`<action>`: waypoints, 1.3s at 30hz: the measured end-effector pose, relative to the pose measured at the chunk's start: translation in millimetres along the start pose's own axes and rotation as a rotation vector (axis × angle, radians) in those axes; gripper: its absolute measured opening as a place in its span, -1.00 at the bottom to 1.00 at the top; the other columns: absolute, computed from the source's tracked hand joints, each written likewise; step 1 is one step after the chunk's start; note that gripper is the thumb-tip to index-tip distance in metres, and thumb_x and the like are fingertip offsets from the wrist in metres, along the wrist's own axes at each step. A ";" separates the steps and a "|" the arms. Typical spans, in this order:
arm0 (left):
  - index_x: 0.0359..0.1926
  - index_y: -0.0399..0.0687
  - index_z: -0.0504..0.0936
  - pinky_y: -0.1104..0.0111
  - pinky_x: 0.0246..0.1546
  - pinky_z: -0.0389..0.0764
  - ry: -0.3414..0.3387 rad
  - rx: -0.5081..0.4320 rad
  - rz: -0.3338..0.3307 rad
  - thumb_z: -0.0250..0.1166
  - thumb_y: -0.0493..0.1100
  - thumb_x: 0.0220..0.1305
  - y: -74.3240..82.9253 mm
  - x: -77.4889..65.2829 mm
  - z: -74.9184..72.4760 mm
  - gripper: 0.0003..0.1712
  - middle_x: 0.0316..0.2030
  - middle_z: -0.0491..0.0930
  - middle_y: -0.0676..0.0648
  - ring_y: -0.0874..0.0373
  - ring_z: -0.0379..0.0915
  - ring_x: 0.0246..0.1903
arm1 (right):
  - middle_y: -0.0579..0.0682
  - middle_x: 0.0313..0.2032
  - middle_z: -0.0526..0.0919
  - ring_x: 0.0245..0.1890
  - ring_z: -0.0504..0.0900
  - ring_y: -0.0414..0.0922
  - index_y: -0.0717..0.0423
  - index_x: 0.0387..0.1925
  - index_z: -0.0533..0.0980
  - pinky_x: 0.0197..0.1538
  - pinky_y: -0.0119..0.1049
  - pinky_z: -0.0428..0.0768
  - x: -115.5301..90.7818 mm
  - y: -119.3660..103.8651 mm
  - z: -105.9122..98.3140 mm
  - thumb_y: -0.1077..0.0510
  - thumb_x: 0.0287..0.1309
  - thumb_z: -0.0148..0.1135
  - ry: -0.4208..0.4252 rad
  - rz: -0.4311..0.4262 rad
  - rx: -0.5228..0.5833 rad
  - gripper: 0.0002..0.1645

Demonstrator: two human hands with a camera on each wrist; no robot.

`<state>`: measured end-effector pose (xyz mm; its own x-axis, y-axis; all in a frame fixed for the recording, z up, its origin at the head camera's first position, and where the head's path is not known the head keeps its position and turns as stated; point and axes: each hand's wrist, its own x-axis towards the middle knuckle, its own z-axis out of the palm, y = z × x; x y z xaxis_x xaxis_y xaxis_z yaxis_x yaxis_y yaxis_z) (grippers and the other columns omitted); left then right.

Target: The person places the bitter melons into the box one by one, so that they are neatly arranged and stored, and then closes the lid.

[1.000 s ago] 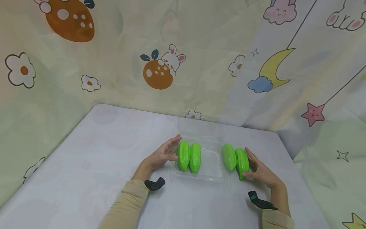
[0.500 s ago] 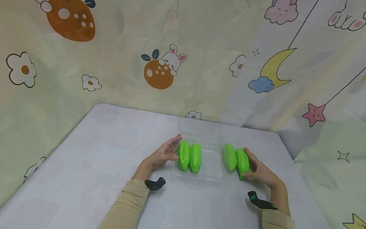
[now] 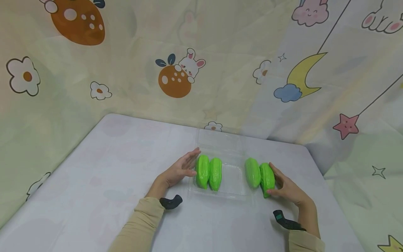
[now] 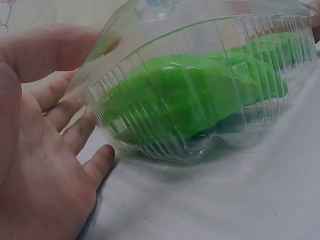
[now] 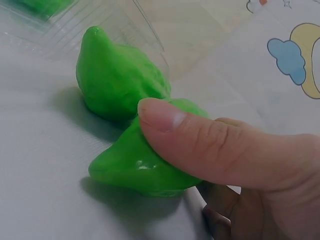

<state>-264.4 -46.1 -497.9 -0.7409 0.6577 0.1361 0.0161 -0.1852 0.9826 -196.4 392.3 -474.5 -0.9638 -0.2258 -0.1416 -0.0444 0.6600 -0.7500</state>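
Lying on the near side of the clear, ribbed plastic container [image 3: 234,176] are two beige sleeves [image 3: 138,220], each with a curved black wrist mount [image 3: 171,202] near its cuff. The left hand [image 3: 177,171] is positioned at the container's left wall: fingers extended and touching the plastic, thumb spread wide from them. The right hand [image 3: 289,189] is positioned to the right of the container, its grip narrow: thumb and fingers pinch a glossy, bright green, ribbed pod [image 3: 267,180] with a pointed near end. Whether this held pod bears on the surface below cannot be told. A matching loose green pod [image 3: 253,173] lies outside the container's right wall, between container and held pod, touching the latter. Inside the container, at its left side, two further glossy green pods [image 3: 215,174] lie side by side, pointing near to far. A clear plastic lid [image 3: 220,140] is folded back at the container's far side. The white table [image 3: 110,168] extends around the container. Beyond its far side hangs a pale fabric backdrop [image 3: 126,70] with cartoon prints.
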 end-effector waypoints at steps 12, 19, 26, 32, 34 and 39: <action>0.46 -0.04 -0.02 0.16 0.50 -0.31 0.003 -0.001 -0.006 0.24 -0.32 0.05 -1.7 1.3 -1.3 -0.02 0.52 -0.26 0.04 0.11 -0.42 0.51 | 0.22 0.49 -0.20 0.39 -0.08 0.44 -0.12 0.50 -0.22 0.31 0.40 0.02 -1.1 4.3 -1.5 -0.02 -0.12 0.48 0.003 0.021 0.011 0.33; 0.47 -0.04 -0.03 0.15 0.50 -0.32 -0.006 -0.001 0.000 0.23 -0.33 0.07 -2.3 1.1 -1.5 -0.03 0.52 -0.27 0.03 0.10 -0.43 0.50 | 0.21 0.49 -0.21 0.38 -0.06 0.45 -0.12 0.50 -0.23 0.29 0.40 0.07 -1.3 3.9 -1.4 -0.03 -0.11 0.47 0.012 0.026 0.005 0.33; 0.47 0.00 -0.01 0.20 0.50 -0.29 0.005 0.002 -0.010 0.25 -0.32 0.07 -2.2 0.7 -0.9 -0.03 0.51 -0.24 0.09 0.16 -0.40 0.50 | 0.21 0.49 -0.22 0.37 -0.04 0.44 -0.17 0.50 -0.26 0.26 0.40 0.18 -3.1 3.0 -3.8 -0.05 -0.10 0.46 0.015 0.048 -0.009 0.34; 0.47 -0.01 -0.01 0.18 0.50 -0.29 0.002 0.003 -0.007 0.27 -0.31 0.06 -1.6 0.6 -0.9 -0.02 0.52 -0.25 0.07 0.13 -0.40 0.50 | 0.18 0.49 -0.24 0.38 -0.02 0.43 -0.16 0.50 -0.27 0.22 0.36 0.28 -5.1 1.3 -5.3 -0.04 -0.06 0.44 0.015 0.034 -0.001 0.32; 0.46 -0.02 -0.02 0.16 0.50 -0.30 -0.001 0.004 -0.002 0.26 -0.31 0.06 -1.6 0.8 -1.0 -0.02 0.52 -0.26 0.06 0.12 -0.41 0.50 | 0.18 0.49 -0.24 0.37 -0.02 0.43 -0.15 0.50 -0.27 0.21 0.35 0.31 -5.7 0.2 -5.6 -0.03 -0.05 0.44 0.012 0.030 0.009 0.31; 0.46 -0.01 -0.01 0.18 0.50 -0.29 0.003 0.004 -0.006 0.26 -0.31 0.06 -1.6 1.2 -1.1 -0.03 0.52 -0.24 0.07 0.14 -0.40 0.50 | 0.20 0.49 -0.23 0.37 0.00 0.43 -0.13 0.50 -0.26 0.20 0.34 0.33 -7.0 -3.4 -6.7 -0.01 -0.03 0.42 0.012 0.030 0.013 0.29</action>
<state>-266.1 -45.9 -499.4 -0.7433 0.6563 0.1298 0.0141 -0.1787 0.9838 -191.3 396.4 -466.6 -0.9678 -0.1972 -0.1562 -0.0121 0.6566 -0.7541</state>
